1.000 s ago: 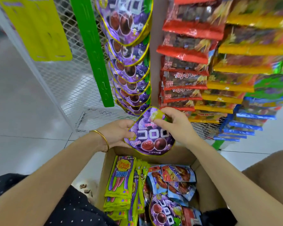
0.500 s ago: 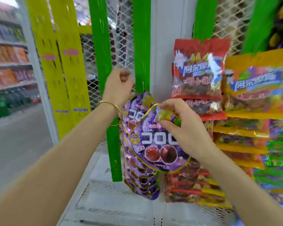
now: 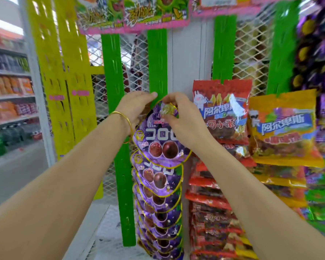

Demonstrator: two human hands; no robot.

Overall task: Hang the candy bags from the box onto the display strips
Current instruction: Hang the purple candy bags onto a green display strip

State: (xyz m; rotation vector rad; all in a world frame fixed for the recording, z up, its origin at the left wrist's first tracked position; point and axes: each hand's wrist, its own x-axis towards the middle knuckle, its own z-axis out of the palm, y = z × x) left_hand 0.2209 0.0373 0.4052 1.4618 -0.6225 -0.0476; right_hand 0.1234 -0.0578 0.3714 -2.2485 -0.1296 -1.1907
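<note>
1. Shop-aisle background: white wire-mesh panel (image 3: pixel 251 51) carrying vertical green plastic display strips (image 3: pixel 157 62); stocked shelves far left.
2. Right hand (image 3: pixel 184 121) pinches the top tab of a rounded purple foil grape-candy bag (image 3: pixel 158 143), apparently to bring its hang-hole onto a strip hook.
3. Left hand (image 3: pixel 135 107), fingers curled, braces the strip; whether it grips is unclear.
4. Bag hangs upright, front facing near, long axis vertical, topping a column of identical bags (image 3: pixel 158 203).

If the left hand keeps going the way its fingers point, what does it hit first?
The left hand points right, its fingertips already at the green display strip just above the purple grape candy bag. Going on, it would likely meet the right hand pinching that bag's top, though depth is unclear.
</note>
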